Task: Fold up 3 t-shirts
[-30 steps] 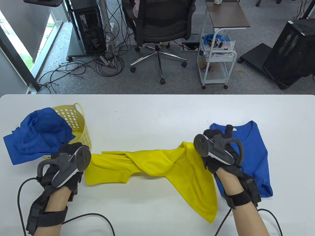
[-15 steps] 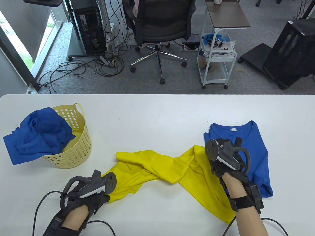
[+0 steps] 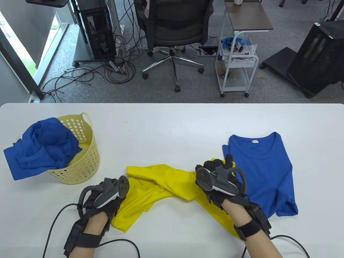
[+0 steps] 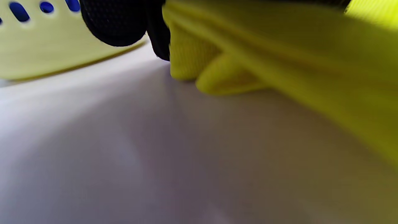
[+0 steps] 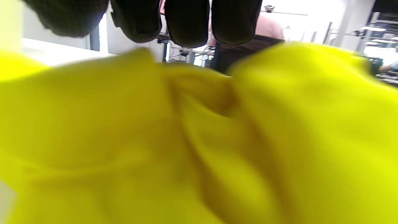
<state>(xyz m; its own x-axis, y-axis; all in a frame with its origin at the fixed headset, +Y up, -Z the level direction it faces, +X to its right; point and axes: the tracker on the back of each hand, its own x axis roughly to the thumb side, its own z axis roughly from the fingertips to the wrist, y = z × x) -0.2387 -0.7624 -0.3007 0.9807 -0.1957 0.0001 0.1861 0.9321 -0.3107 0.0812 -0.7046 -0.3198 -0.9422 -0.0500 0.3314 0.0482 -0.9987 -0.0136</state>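
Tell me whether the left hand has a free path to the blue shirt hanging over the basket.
Probably yes. The left hand grips the yellow shirt, so it must let go first. The basket and its blue shirt sit just up-left, with only bare table between.

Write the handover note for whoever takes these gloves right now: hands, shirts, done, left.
Left hand grips the yellow t-shirt at its near-left edge; right hand is on its right end, grip hidden.
Yellow t-shirt lies twisted and unfolded mid-table.
Flat blue t-shirt is spread at the right, not visibly folded.
Crumpled blue t-shirt hangs over the basket.
Done: nothing visibly folded.
Left: all three.
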